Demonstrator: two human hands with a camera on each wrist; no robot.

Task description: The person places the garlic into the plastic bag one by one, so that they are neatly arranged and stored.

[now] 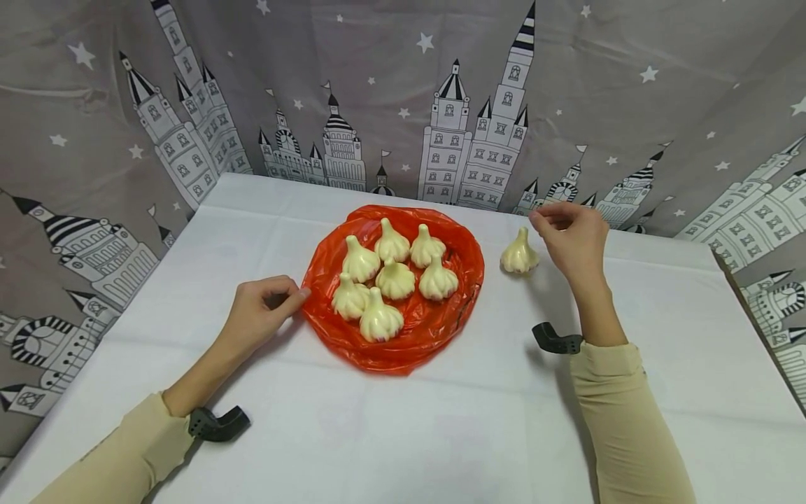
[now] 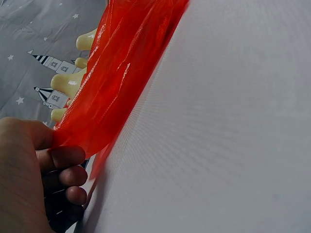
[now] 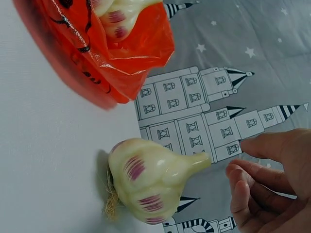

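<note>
A red plastic bag (image 1: 359, 351) lies spread on the table with its rim rolled down, and several cream garlic bulbs (image 1: 394, 281) stand inside it. My left hand (image 1: 261, 308) pinches the bag's left rim between thumb and index finger; the left wrist view shows the red film (image 2: 121, 82) caught there. To the right of the bag, a single garlic bulb (image 1: 520, 256) stands upright on the cloth. Just right of its stem hovers my right hand (image 1: 576, 241), fingers loosely bent. The right wrist view shows a gap between its fingertips (image 3: 234, 170) and the purple-streaked bulb (image 3: 150, 182).
A white cloth (image 1: 441, 434) covers the table. Behind it hangs a grey curtain (image 1: 390, 63) printed with castles and stars. Black wrist cameras (image 1: 217, 424) sit on both wrists. Black marks show on the bag's right side.
</note>
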